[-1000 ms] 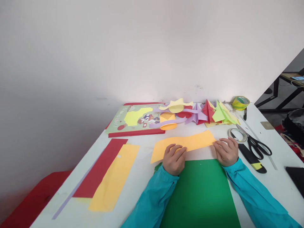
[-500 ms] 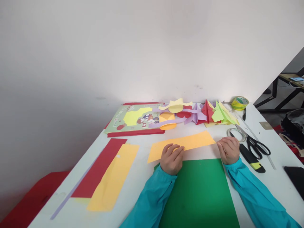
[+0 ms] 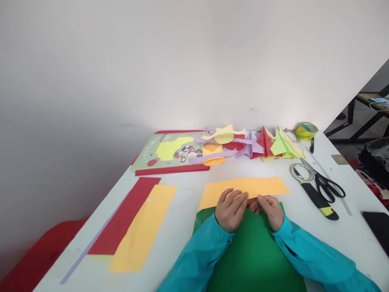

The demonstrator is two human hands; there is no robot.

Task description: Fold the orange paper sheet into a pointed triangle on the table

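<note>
An orange paper strip [image 3: 258, 185] lies crosswise in front of me, above the far edge of a green sheet [image 3: 258, 251]. My left hand [image 3: 231, 211] is closed on the strip's near edge, left of its middle, with the fingertips over the paper. Close beside it, my right hand [image 3: 270, 211] pinches the same near edge between thumb and fingers. The hands nearly touch, and part of the right fingers is hidden beneath the paper's edge. The strip's right end sticks out free past my right hand.
At left lie a red strip [image 3: 127, 219], another orange strip [image 3: 146, 227] and a thin purple strip [image 3: 91, 243]. Paper shapes [image 3: 264, 144] and a picture-covered pad [image 3: 152, 152] sit along the wall. Scissors [image 3: 328, 188], a utility knife [image 3: 319, 200] and clear tape [image 3: 302, 172] lie right.
My right hand has left the strip's right end and moved left and nearer, beside my left hand. The strip has shifted right, and its right end dropped. My left hand moved slightly right.
</note>
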